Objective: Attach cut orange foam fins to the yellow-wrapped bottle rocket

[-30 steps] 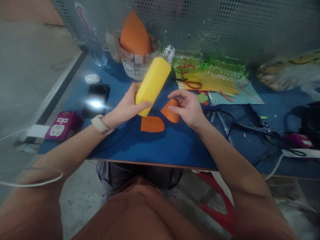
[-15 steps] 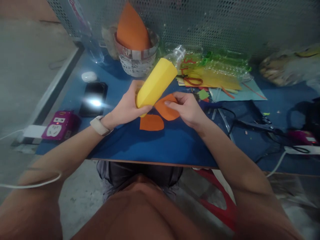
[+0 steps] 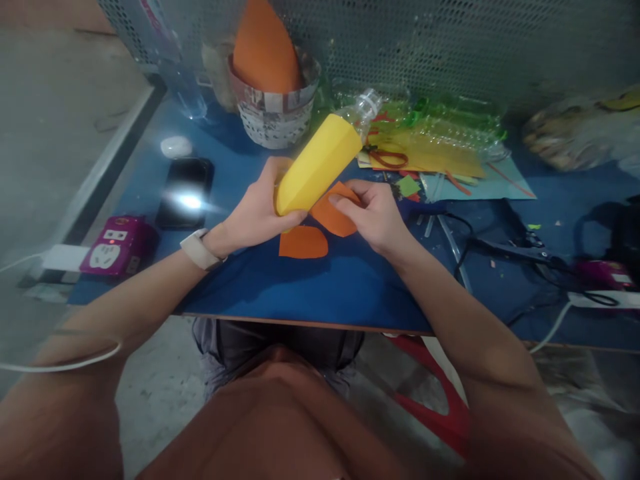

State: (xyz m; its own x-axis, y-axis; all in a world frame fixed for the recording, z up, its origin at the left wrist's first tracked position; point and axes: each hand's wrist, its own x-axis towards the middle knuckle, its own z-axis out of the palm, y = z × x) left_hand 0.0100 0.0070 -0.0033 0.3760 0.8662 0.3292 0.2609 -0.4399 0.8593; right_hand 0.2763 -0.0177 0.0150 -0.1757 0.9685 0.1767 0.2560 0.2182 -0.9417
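A clear plastic bottle wrapped in yellow paper (image 3: 320, 163) is gripped at its lower end by my left hand (image 3: 257, 210). It leans up to the right, its clear neck (image 3: 369, 103) pointing away from me. My right hand (image 3: 377, 215) pinches an orange paper piece (image 3: 336, 213) between thumb and fingers, close beside the bottle's right side. Another orange piece (image 3: 304, 242), with one rounded end, lies on the blue table (image 3: 300, 293) below the bottle.
Behind stands a woven basket (image 3: 277, 117) with a large orange shape (image 3: 265, 50) in it. A phone (image 3: 186, 193), white case (image 3: 176, 147) and purple socket block (image 3: 119, 247) are left. Green plastic bottles (image 3: 457, 123), paper sheets (image 3: 505, 180) and a black-handled tool (image 3: 513, 250) are right.
The yellow-wrapped bottle has shifted slightly right. My right hand still holds the orange piece, which has turned a little and now sits partly behind the bottle's edge.
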